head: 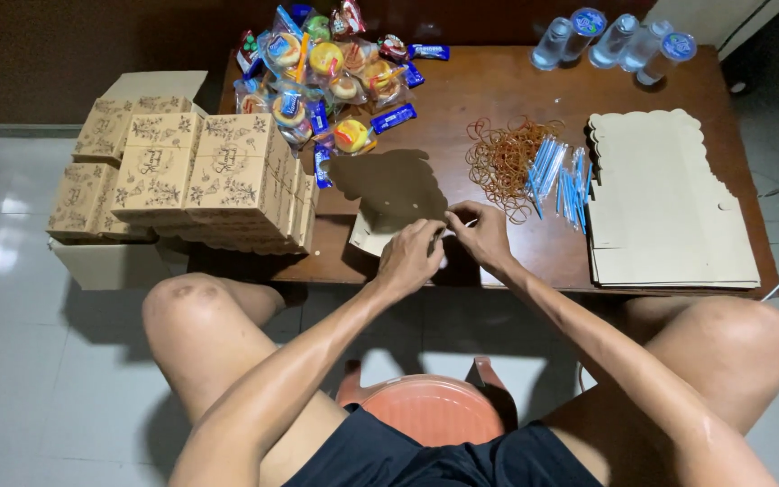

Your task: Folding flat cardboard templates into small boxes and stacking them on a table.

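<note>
Head view: left hand (410, 257) and right hand (481, 236) together, pinched on flat cardboard box (380, 227) at table (480, 90) front edge. Beyond: tangled rubber bands (502, 158), blue straws (559, 176), scalloped blanks (664, 203). Fingertips hidden; box partly shadowed.

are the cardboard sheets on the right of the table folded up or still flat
Flat: the cardboard sheets lie unfolded in a neat stack, scalloped edges showing, apart from both hands.

A flat, unfolded beige cardboard box (373, 233) lies at the near edge of the brown table, partly in shadow, its right side gripped under both hands
</note>
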